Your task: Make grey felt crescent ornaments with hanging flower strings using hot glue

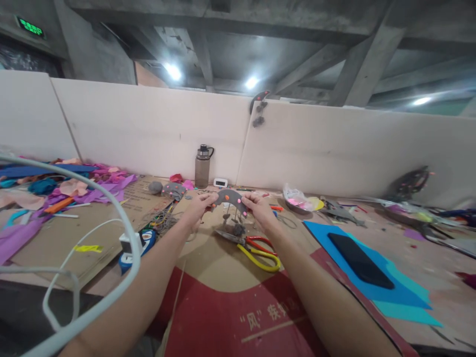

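Both arms reach forward over a cardboard-covered table. My left hand [201, 204] and my right hand [256, 206] each pinch one end of a grey felt arch [228, 197] dotted with orange and pink spots, held up above the table. Small grey pieces dangle on threads from the arch. Just below it, pliers with red and yellow handles [256, 250] lie on the cardboard [208, 263].
A dark phone [359, 260] lies on blue sheets [394, 292] at right. A grey water bottle [203, 166] and a small white clock [220, 182] stand by the white partition. Purple and pink felt scraps [74, 191] pile at left. A white cable [111, 218] loops in front left.
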`<state>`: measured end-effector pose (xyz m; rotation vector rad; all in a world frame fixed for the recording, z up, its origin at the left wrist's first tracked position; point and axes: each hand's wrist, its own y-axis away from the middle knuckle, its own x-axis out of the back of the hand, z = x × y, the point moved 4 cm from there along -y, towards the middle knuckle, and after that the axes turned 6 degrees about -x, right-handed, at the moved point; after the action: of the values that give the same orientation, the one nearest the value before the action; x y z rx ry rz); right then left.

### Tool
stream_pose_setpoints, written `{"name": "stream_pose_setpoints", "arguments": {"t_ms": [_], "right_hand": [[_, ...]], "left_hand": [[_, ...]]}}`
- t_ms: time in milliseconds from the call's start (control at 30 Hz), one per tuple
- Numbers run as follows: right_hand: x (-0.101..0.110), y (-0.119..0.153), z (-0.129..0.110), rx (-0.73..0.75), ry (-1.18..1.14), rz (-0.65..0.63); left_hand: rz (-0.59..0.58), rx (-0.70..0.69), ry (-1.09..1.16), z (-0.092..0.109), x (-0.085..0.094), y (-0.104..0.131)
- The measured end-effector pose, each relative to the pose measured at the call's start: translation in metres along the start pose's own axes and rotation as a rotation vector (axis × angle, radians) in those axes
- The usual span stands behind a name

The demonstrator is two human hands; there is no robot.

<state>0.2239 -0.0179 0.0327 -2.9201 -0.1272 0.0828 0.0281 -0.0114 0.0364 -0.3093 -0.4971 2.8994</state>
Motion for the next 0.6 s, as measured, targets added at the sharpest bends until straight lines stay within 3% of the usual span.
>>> {"name": "stream_pose_setpoints", "arguments": {"t_ms": [200,333,600], "right_hand": [[0.001,-0.002,-0.001,0.011,-0.009,0.008],[0.0,-0.004,-0.002,0.019,0.011,0.018],[0.011,-0.001,-0.003,0.029,0.046,0.158]], "left_hand": [[-0.091,0.006,-0.059,0.001,0.003,-0.003],[-0.081,-0.025,-0.125,-0.006,0.008,-0.007],[0.129,-0.03,0.029,-0.008,0.016,-0.01]]}}
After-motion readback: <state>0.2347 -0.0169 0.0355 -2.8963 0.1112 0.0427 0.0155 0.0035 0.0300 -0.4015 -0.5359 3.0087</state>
